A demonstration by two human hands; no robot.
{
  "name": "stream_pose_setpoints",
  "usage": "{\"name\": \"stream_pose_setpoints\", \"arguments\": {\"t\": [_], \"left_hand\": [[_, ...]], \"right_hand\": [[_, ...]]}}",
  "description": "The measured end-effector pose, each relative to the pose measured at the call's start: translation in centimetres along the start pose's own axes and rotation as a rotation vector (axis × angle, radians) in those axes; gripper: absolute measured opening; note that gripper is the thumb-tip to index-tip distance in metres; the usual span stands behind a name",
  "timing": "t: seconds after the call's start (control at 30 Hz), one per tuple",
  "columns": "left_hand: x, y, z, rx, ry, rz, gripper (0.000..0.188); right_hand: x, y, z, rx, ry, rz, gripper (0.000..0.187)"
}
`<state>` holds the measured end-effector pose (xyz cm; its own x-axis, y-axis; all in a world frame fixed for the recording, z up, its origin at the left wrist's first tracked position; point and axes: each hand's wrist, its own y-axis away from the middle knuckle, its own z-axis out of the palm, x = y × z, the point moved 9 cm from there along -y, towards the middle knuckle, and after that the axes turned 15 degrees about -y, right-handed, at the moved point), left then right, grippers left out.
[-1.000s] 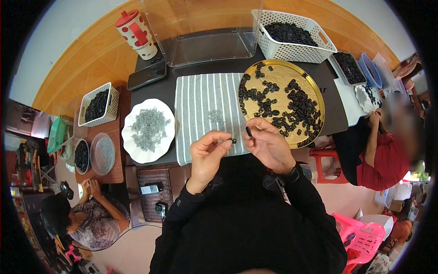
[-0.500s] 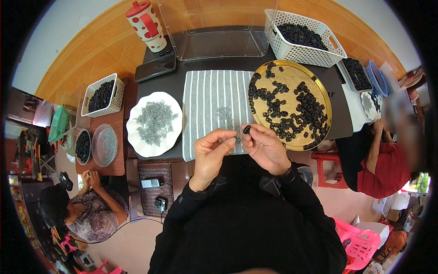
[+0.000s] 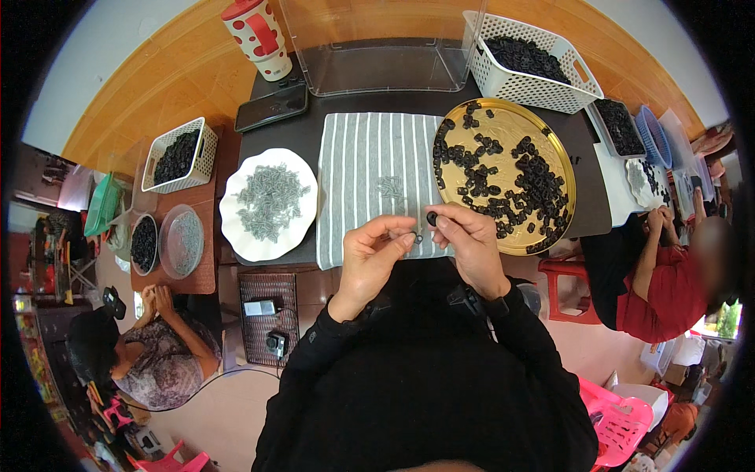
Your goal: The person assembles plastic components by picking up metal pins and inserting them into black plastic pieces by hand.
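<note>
My left hand (image 3: 371, 253) is closed in a pinch over the near edge of a grey-and-white striped cloth (image 3: 340, 181). A tiny ring-ended piece (image 3: 418, 237) shows at its fingertips. Beside it, my right hand (image 3: 472, 245) pinches a small black round part (image 3: 431, 219) between thumb and forefinger. The two hands are close but apart. A few small clear pieces (image 3: 388, 187) lie on the cloth just beyond them. To the left, a white scalloped plate (image 3: 230, 224) bears a heap of similar clear pieces. At the right, a round gold tray (image 3: 503, 110) carries many small black parts.
Behind the cloth stands a clear plastic box (image 3: 385, 71). A phone (image 3: 271, 108) and a red-dotted tumbler (image 3: 258, 43) are back left. A white basket (image 3: 543, 86) of black parts is back right. Co-workers sit at left (image 3: 157, 354) and right (image 3: 668, 275).
The whole view has shifted slightly. My right hand has turned so the black part's round face shows more; both hands keep their pinches near each other.
</note>
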<state>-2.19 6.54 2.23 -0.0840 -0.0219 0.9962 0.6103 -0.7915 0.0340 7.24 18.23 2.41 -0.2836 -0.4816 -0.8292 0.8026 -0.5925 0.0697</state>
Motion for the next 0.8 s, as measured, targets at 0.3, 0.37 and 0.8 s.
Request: {"name": "stream_pose_setpoints", "arguments": {"t": [0.3, 0.37, 0.8], "left_hand": [[0.4, 0.1, 0.2, -0.059, -0.047, 0.019, 0.032], [0.4, 0.1, 0.1, -0.051, -0.038, 0.022, 0.033], [0.3, 0.5, -0.3, 0.091, 0.045, 0.075, 0.027]], "right_hand": [[-0.8, -0.2, 0.9, -0.1, 0.174, -0.084, 0.013], [-1.0, -0.2, 1.5, -0.13, 0.262, -0.105, 0.013], [-0.6, 0.2, 2.1, -0.149, 0.244, -0.171, 0.013]]}}
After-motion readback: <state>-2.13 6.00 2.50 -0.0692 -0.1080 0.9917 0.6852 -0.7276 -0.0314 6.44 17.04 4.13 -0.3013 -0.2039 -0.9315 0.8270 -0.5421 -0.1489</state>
